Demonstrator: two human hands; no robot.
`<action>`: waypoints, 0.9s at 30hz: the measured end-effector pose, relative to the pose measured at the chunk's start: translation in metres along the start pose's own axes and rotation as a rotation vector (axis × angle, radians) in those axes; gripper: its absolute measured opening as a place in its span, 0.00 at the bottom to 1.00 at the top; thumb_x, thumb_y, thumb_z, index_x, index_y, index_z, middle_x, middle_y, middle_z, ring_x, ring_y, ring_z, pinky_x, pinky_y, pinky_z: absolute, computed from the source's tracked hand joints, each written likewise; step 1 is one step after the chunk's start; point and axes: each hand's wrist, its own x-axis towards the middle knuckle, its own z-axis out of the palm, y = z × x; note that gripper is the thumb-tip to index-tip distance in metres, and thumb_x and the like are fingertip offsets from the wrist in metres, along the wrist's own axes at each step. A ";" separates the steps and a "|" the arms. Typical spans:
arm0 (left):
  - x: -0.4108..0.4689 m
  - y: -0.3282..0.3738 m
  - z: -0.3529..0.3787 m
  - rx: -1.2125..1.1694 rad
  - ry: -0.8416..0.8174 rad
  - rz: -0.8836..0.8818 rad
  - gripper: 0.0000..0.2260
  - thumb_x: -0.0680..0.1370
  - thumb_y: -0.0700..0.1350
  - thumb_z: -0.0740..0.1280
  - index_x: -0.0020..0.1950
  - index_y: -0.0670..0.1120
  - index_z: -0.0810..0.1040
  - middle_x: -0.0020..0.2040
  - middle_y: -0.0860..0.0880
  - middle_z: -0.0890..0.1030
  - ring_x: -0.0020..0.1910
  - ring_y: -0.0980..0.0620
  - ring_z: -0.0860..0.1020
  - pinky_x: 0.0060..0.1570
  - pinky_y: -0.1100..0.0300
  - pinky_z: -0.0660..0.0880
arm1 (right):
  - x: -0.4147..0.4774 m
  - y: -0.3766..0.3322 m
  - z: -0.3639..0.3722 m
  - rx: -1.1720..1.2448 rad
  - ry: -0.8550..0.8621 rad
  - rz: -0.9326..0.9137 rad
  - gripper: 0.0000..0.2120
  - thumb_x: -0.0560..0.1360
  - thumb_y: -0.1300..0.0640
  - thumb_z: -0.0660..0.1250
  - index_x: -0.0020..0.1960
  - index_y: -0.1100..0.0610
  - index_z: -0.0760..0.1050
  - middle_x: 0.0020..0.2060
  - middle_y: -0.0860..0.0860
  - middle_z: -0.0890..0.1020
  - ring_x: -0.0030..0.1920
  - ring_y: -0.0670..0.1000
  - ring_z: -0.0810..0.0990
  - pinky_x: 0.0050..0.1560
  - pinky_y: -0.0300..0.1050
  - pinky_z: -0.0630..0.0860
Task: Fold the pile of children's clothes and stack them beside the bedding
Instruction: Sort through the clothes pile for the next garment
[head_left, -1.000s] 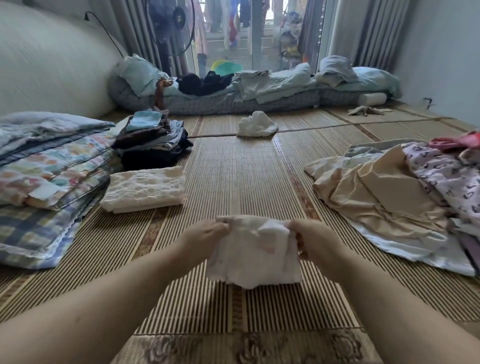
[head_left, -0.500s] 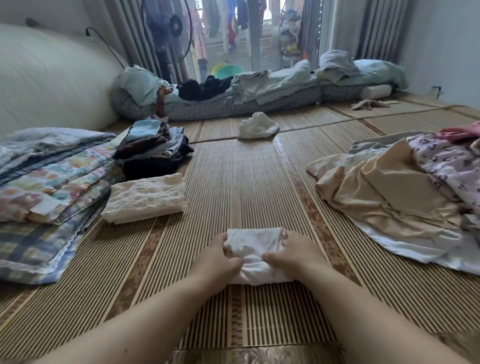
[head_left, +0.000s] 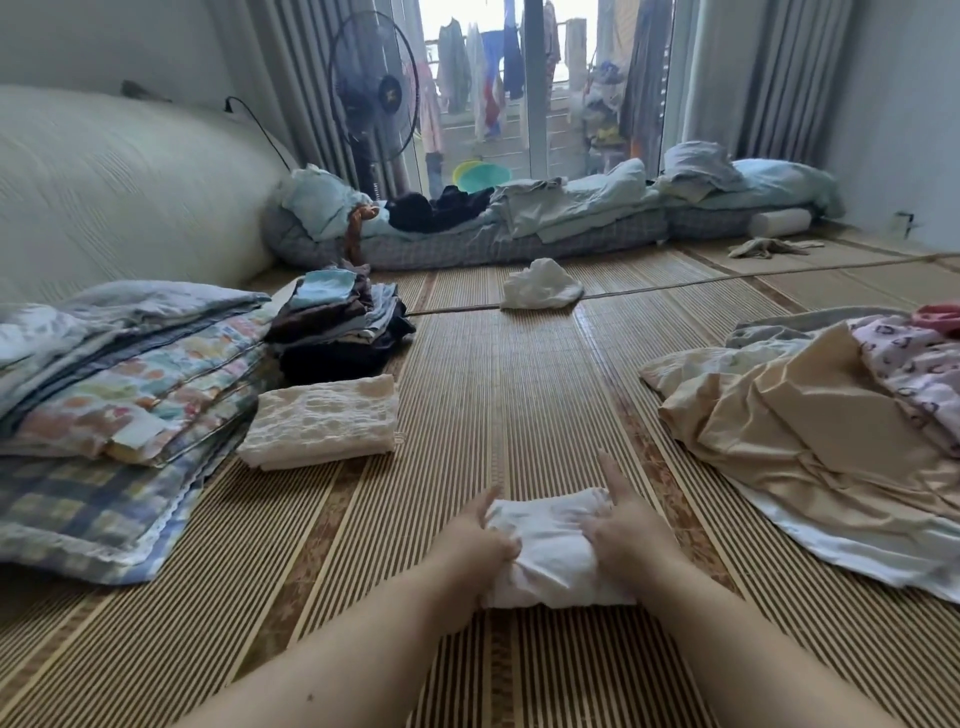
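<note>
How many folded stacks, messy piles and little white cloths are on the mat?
Folded stacks: 3 (bedding, clothes stack, cream lacy cloth)
Messy piles: 1 (unfolded pile)
Little white cloths: 2 (white garment gripped by left hand and right hand, crumpled white cloth)
Total: 6

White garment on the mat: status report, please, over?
Left hand and right hand grip the white garment, bunched on the mat. Fold unfinished. Bare mat up to the folded cream piece beside the bedding.
</note>
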 end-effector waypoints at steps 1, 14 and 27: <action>-0.002 0.000 -0.002 -0.041 -0.059 -0.001 0.27 0.76 0.31 0.62 0.67 0.57 0.72 0.71 0.43 0.67 0.53 0.42 0.81 0.49 0.49 0.81 | -0.003 -0.001 -0.003 0.079 -0.027 -0.011 0.30 0.78 0.66 0.59 0.75 0.44 0.59 0.59 0.50 0.75 0.56 0.58 0.79 0.49 0.43 0.76; -0.002 0.027 -0.126 -0.074 0.076 0.438 0.16 0.84 0.37 0.51 0.69 0.44 0.70 0.67 0.46 0.72 0.51 0.66 0.79 0.53 0.73 0.73 | 0.024 -0.101 0.049 0.248 -0.230 -0.237 0.32 0.68 0.69 0.73 0.67 0.48 0.72 0.56 0.50 0.80 0.47 0.49 0.83 0.39 0.38 0.80; 0.131 0.076 -0.311 0.478 0.486 0.406 0.19 0.81 0.39 0.58 0.72 0.44 0.70 0.72 0.46 0.70 0.66 0.50 0.71 0.60 0.64 0.66 | 0.189 -0.210 0.224 0.058 -0.239 -0.402 0.35 0.71 0.57 0.74 0.74 0.50 0.64 0.63 0.53 0.77 0.57 0.54 0.79 0.59 0.54 0.76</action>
